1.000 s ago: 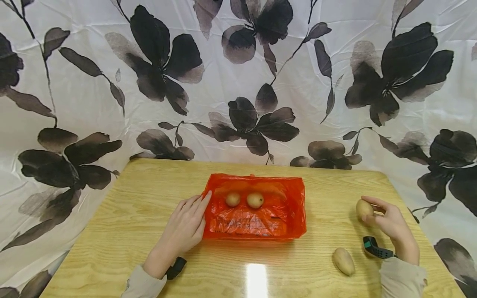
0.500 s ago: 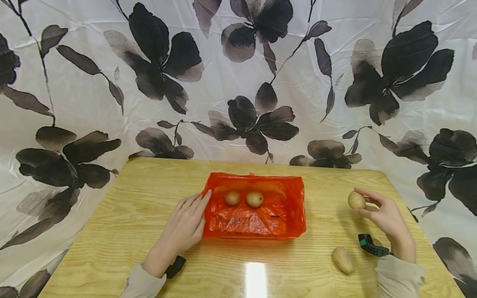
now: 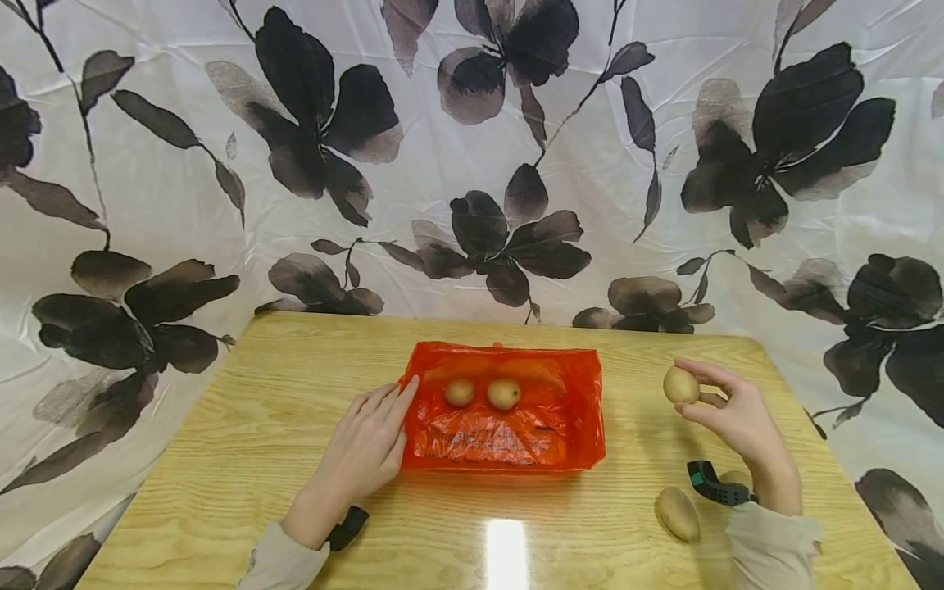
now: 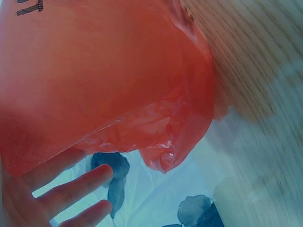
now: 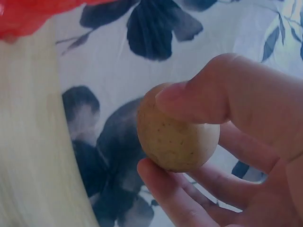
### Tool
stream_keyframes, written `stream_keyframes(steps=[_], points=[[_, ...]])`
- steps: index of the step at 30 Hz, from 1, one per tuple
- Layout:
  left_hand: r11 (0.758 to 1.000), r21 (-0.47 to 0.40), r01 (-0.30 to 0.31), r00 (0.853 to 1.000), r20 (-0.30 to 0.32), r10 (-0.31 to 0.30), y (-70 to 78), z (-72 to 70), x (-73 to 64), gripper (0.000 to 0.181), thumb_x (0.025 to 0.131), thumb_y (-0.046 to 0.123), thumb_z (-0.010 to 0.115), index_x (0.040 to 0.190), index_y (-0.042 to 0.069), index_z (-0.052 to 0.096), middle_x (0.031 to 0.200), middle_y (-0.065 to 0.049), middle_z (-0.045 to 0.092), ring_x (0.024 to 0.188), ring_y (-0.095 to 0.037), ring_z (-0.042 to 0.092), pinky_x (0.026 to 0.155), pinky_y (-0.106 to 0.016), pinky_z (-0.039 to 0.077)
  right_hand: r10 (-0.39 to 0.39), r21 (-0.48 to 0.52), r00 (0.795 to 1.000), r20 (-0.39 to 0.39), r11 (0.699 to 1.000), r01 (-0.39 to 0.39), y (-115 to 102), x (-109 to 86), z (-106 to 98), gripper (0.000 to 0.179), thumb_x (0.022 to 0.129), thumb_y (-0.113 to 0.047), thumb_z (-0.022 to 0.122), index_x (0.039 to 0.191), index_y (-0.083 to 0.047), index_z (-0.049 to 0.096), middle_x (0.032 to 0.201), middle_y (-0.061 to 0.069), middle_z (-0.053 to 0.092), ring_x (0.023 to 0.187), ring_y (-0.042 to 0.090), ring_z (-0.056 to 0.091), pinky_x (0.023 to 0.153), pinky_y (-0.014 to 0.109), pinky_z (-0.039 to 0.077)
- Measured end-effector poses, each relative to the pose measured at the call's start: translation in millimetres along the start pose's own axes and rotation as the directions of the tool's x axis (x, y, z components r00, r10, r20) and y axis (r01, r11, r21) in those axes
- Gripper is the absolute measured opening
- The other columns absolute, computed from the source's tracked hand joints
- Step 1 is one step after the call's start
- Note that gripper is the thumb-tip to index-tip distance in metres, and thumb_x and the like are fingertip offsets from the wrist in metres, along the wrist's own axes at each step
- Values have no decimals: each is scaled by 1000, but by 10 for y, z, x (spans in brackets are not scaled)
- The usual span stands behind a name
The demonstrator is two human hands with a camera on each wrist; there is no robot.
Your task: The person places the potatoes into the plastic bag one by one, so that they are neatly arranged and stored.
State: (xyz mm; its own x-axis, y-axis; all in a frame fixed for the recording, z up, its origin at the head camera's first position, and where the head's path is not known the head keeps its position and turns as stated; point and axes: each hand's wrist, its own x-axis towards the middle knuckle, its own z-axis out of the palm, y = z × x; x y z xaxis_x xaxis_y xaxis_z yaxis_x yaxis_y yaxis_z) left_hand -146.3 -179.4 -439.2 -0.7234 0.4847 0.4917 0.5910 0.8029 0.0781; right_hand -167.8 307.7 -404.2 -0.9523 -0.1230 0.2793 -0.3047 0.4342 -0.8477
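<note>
My right hand (image 3: 737, 414) pinches a potato (image 3: 681, 385) between thumb and fingertips, raised over the right side of the table. In the right wrist view the speckled skin of that potato (image 5: 177, 137) shows under the thumb. My left hand (image 3: 365, 442) lies at the left side of an open red plastic bag (image 3: 509, 471), its fingers straight against the bag's edge. In the left wrist view, the fingers (image 4: 75, 189) extend beside the bag, partly hidden behind it. Inside the bag sit two potatoes, a left potato (image 3: 460, 392) and a right potato (image 3: 504, 394).
Another potato (image 3: 677, 515) lies on the wooden table (image 3: 295, 393) at the front right. A further potato (image 3: 736, 478) is mostly hidden behind the right wrist's black strap device (image 3: 715, 485). A floral cloth (image 3: 413, 164) hangs behind the table's far edge.
My right hand has lifted the potato and carried it left, toward the bag. A potato beside the right wrist has come partly into view. The left hand and bag stay put.
</note>
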Motion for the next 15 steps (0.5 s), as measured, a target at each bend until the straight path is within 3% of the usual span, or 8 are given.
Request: stream_keyframes(steps=[15], points=[[1000,1,-4,1000,-7,4,2,0,-5,57,87,10,53,142,-4,48,132,-20,60,119,-39,56,100,-52,43,-92,27,996,15,995,92,-252,94,256,58,75,13,78,130,6,61,123,2,58,107,8,56,85,17,52]])
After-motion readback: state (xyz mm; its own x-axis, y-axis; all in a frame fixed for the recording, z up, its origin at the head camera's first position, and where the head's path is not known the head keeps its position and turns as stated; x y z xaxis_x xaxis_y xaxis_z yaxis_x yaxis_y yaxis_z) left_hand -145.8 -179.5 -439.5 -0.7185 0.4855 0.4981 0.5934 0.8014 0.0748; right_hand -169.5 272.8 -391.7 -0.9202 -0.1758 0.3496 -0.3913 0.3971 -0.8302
